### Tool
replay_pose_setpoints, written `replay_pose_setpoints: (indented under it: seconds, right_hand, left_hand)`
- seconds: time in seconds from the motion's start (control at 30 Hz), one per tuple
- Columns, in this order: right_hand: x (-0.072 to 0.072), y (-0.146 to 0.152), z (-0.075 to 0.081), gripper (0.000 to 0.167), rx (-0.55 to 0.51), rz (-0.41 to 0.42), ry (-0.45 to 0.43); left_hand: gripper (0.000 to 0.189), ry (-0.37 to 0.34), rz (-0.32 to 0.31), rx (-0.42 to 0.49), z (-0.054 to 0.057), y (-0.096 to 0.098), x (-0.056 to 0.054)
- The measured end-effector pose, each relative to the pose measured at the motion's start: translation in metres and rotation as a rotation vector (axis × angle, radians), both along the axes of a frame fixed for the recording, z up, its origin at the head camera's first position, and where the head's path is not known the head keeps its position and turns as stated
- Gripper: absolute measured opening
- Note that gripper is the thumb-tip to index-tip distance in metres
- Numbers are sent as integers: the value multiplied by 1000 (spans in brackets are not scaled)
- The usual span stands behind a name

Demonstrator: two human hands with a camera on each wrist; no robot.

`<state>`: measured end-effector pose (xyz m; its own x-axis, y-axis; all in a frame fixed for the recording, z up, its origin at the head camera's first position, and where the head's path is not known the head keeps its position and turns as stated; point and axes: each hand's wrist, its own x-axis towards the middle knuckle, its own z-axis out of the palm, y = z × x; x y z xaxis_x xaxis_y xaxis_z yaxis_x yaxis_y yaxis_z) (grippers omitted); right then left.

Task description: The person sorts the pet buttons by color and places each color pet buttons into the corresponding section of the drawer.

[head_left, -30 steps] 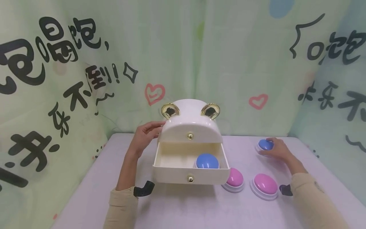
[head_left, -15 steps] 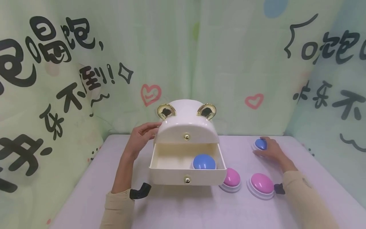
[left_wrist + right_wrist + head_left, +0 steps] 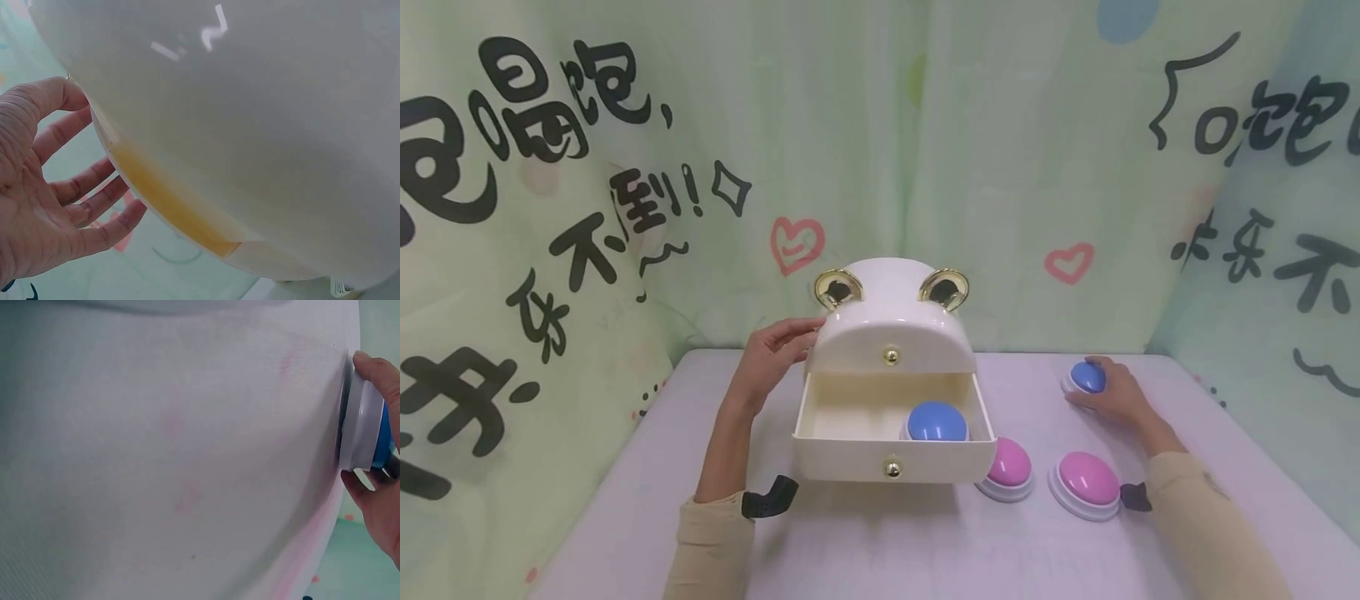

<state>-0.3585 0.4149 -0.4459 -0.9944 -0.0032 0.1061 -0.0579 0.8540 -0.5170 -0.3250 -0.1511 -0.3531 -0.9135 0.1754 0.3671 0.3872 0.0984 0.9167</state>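
Observation:
A white storage box (image 3: 895, 287) with gold-rimmed eyes stands mid-table, its lower drawer (image 3: 850, 458) pulled out. One blue-domed button (image 3: 937, 421) sits inside that drawer on the right. My left hand (image 3: 769, 362) touches the box's left side with its fingertips, fingers spread in the left wrist view. At the far right of the table, my right hand (image 3: 1116, 393) grips another blue-domed button (image 3: 1087, 377) by its white base (image 3: 362, 422), thumb and fingers on opposite sides.
Two pink-domed buttons with white bases lie on the table: one pink button (image 3: 1009, 465) partly behind the drawer's right corner, the other pink button (image 3: 1087, 480) to its right. A printed curtain (image 3: 1000, 167) encloses the back and sides of the table (image 3: 880, 550).
The whole head view has shifted slightly. Both hands keep their places, the left at the box and the right on the blue button.

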Motion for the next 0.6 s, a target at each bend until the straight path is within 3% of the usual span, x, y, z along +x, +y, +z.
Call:
replay_pose_setpoints:
  seconds: [0.27, 0.6]
  right_hand:
    - [5, -7, 6, 98, -59, -15, -19]
    - [10, -10, 13, 95, -88, -23, 43]
  left_hand:
    - [34, 10, -7, -5, 0, 0, -1]
    - [33, 6, -2, 3, 0, 0, -1]
